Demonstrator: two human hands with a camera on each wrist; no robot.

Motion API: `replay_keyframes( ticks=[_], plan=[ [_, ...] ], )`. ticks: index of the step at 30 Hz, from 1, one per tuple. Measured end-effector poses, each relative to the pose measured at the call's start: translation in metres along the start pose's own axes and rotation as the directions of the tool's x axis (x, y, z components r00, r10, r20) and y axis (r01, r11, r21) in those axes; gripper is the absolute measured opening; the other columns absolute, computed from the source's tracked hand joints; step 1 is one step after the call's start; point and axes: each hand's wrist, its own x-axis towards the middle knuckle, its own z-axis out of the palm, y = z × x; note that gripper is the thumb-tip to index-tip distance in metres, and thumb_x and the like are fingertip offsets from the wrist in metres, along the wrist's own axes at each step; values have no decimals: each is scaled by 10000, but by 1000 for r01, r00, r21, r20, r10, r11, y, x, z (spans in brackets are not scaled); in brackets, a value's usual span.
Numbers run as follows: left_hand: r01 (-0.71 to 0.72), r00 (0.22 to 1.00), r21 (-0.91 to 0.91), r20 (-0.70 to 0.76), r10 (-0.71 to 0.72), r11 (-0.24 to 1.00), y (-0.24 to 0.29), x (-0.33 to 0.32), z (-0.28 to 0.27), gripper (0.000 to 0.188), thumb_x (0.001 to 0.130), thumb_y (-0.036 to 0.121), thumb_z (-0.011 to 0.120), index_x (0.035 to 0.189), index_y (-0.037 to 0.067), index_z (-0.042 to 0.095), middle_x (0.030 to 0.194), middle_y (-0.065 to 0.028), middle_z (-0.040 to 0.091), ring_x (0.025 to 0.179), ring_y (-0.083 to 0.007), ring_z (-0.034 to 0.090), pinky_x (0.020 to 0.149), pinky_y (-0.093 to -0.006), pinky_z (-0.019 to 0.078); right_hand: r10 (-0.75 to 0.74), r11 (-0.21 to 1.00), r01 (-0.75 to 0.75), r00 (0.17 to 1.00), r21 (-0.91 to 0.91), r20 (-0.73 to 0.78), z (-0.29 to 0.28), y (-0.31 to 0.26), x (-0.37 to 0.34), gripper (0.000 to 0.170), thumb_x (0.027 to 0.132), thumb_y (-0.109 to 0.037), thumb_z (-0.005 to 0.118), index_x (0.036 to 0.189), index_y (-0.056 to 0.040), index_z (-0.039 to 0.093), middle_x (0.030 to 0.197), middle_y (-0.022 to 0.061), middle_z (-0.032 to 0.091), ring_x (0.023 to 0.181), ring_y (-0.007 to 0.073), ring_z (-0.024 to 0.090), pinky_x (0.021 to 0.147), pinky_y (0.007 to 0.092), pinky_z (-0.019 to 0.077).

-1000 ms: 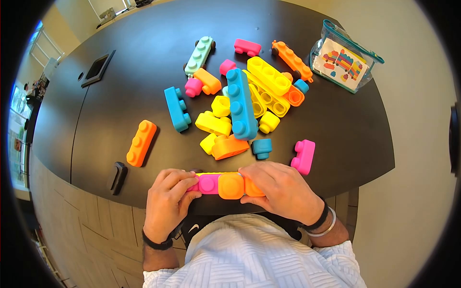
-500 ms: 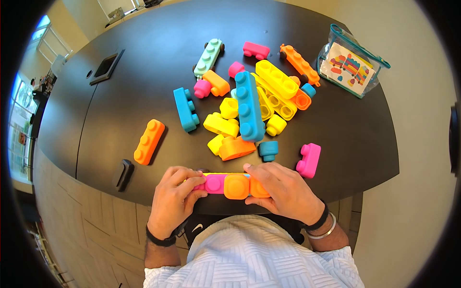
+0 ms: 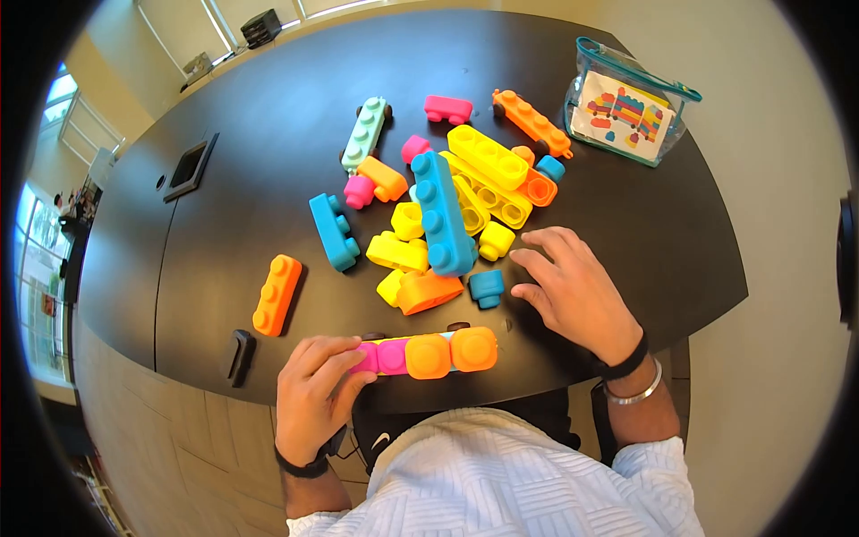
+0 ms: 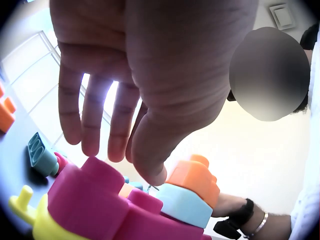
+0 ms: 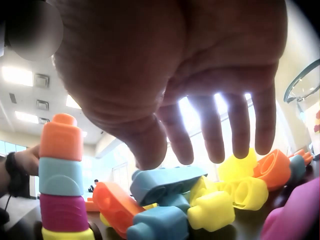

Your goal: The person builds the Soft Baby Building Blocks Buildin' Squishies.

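At the near table edge stands a wheeled toy train car of soft building blocks (image 3: 428, 356); pink and orange blocks top it. My left hand (image 3: 315, 387) holds its left end, fingers over the pink block (image 3: 392, 356) and thumb along the near side. From the right, layers show as orange block (image 5: 62, 140), light blue block (image 5: 61, 176), magenta block (image 5: 63, 212) and yellow base (image 5: 68, 234). My right hand (image 3: 577, 291) hovers with spread fingers, holding nothing, beside a small blue block (image 3: 487, 288) and a yellow block (image 3: 496, 241).
Beyond the car lies a pile of blocks topped by a long blue block (image 3: 442, 215). Left are an orange block (image 3: 277, 295) and a black object (image 3: 238, 358). Farther back are a mint wheeled base (image 3: 365, 136), an orange wheeled base (image 3: 531, 123) and a clear bag (image 3: 626, 107).
My right hand has let go of the car's right end and moved up and right toward the pile, uncovering the orange block there. My left hand stays at the left end.
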Motion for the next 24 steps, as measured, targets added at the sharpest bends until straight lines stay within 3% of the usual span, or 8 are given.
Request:
replay_keyframes(
  ticks=[5, 9, 11, 12, 14, 15, 17, 24],
  plan=[
    [1, 960, -31, -281, -9, 1000, 3, -14, -6, 281, 871, 158, 972, 1058, 30, 804, 1278, -150, 790, 1027, -290, 785, 870, -382, 627, -63, 996, 69, 989, -47, 133, 7, 14, 17, 419, 951, -222, 868, 1323, -72, 745, 1419, 178, 674, 1363, 380, 617, 1120, 500, 535],
    [-11, 938, -34, -347, -2, 999, 0, -19, -9, 261, 835, 109, 975, 1022, 37, 807, 1282, -156, 786, 1001, -303, 758, 823, -404, 624, -130, 980, 153, 976, -127, 174, 26, 28, 22, 547, 952, -200, 875, 1461, -92, 707, 1444, 199, 664, 1409, 384, 600, 1168, 484, 524],
    [-15, 931, -14, -366, 9, 1000, -1, -21, -11, 261, 827, 96, 977, 1016, 39, 807, 1283, -143, 787, 980, -295, 738, 820, -384, 618, -34, 991, 65, 968, -117, 250, 31, 28, 25, 641, 952, -190, 874, 1551, -118, 658, 1430, 204, 665, 1356, 370, 623, 1125, 469, 543],
    [-12, 930, -13, -368, 7, 1000, -1, -21, -12, 261, 827, 96, 977, 1016, 39, 807, 1283, -143, 787, 980, -295, 738, 820, -384, 618, -38, 991, 69, 967, -116, 250, 27, 25, 27, 641, 952, -190, 874, 1551, -118, 658, 1430, 204, 665, 1356, 370, 623, 1125, 469, 543],
    [-11, 930, -2, -367, 10, 1000, 0, -21, -12, 262, 820, 97, 982, 1005, 40, 806, 1287, -140, 787, 974, -290, 724, 817, -375, 613, 142, 980, -79, 919, -182, 368, 13, 13, 34, 637, 943, -192, 883, 1538, -131, 664, 1323, 179, 699, 1240, 349, 655, 1062, 462, 556],
    [-10, 929, -1, -369, 9, 1000, 0, -21, -13, 262, 820, 97, 982, 1005, 40, 806, 1287, -140, 787, 974, -290, 724, 817, -375, 613, 140, 980, -76, 919, -182, 368, 15, 13, 33, 637, 943, -192, 883, 1538, -131, 664, 1323, 179, 699, 1240, 349, 655, 1062, 462, 556],
    [-4, 933, -18, -359, -3, 1000, 0, -19, -14, 252, 819, 94, 980, 990, 40, 803, 1247, -138, 793, 997, -299, 732, 830, -382, 610, 46, 990, 6, 929, -141, 366, 23, 18, 24, 497, 933, -206, 872, 1408, -146, 737, 1129, 133, 727, 1111, 328, 669, 973, 470, 561],
    [-91, 944, 6, -319, 88, 996, 5, -11, -16, 256, 852, 106, 970, 989, 20, 771, 1175, -142, 799, 990, -306, 753, 849, -396, 597, -8, 991, 43, 965, -128, 263, 6, 14, 20, 418, 932, -188, 869, 1335, -151, 762, 1076, 115, 721, 1107, 307, 670, 950, 466, 560]
  ],
)
